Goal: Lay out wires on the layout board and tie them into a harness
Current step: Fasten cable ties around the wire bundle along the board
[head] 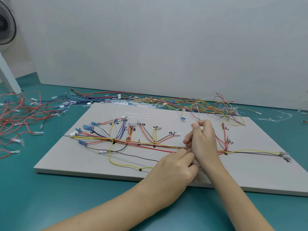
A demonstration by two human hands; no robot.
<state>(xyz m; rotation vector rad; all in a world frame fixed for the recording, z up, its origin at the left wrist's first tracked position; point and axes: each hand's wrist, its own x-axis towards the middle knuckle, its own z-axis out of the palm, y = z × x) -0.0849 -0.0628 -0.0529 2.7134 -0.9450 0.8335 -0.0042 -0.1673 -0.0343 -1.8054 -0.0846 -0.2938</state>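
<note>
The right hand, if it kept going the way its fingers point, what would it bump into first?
Probably the loose blue-tipped wire lying on the layout board just beyond the right hand, then the tangled wire pile. Depth is hard to judge.

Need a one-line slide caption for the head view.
Both hands, left and right, pinch at the multicoloured wire trunk on the grey layout board, apparently tying it.

Bright, even overhead light fills the scene, washing the white wall (166, 39) in a flat, soft grey. Shadows are faint; only a thin dark line runs under the near edge of the layout board (66, 157). No strong glare shows. The wide-angle lens bends the table (50, 197) and the board's edges outward. Fine wires (208, 104) at the back look soft and slightly smeared.
</note>
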